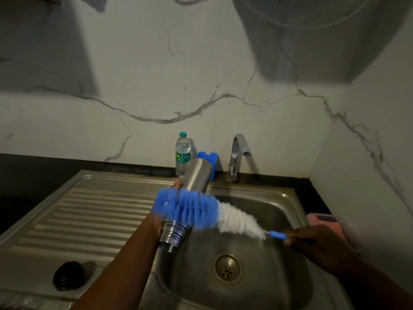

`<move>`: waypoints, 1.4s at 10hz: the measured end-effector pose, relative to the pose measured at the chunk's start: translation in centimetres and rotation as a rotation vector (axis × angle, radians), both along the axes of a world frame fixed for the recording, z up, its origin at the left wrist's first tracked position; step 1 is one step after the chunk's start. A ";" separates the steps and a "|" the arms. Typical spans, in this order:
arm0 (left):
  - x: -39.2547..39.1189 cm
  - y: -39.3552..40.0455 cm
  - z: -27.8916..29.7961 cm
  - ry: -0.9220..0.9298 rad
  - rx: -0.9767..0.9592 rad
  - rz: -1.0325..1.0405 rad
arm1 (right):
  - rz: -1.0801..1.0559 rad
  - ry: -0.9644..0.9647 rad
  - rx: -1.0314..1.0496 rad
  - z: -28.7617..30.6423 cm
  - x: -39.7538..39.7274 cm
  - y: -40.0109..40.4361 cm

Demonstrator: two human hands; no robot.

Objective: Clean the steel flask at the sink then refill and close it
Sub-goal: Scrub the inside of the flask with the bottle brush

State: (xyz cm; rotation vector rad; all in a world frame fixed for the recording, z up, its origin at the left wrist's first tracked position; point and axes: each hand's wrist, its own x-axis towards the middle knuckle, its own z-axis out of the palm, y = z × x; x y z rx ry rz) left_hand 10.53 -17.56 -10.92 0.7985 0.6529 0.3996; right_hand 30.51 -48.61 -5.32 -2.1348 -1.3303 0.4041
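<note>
My left hand [161, 217] grips the steel flask [196, 175] around its middle, holding it tilted over the sink basin [257, 220] with its open threaded mouth towards me and its base pointing at the wall. My right hand [312, 245] holds the blue handle of a bottle brush [201, 209]. The brush's blue and white bristles lie across the outside of the flask, just above its neck. The flask's black lid [68, 276] rests on the ribbed draining board [89, 211] at the lower left.
A steel tap [237, 153] stands behind the basin, with no water running. A clear plastic water bottle [182, 153] and a blue holder [209, 161] stand by the wall. A pink container [321, 222] sits at the basin's right edge. The drain [226, 268] is open.
</note>
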 end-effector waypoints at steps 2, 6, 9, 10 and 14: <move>0.3 -2.8 2.6 -0.067 -0.111 -0.063 | -0.219 -0.066 0.114 -0.5 0.5 1.3; -0.3 -3.7 5.2 0.028 -0.054 -0.075 | -0.180 0.037 0.138 -0.7 -0.1 0.4; -1.0 -1.1 0.5 0.078 0.044 0.030 | -0.003 0.094 0.098 -1.5 0.0 -0.7; 0.2 -2.5 2.9 0.098 0.095 -0.091 | -0.090 0.095 0.147 -1.8 0.1 -0.1; 0.4 -4.6 4.6 -0.070 0.030 -0.107 | -0.111 0.166 0.077 -2.4 0.3 -0.8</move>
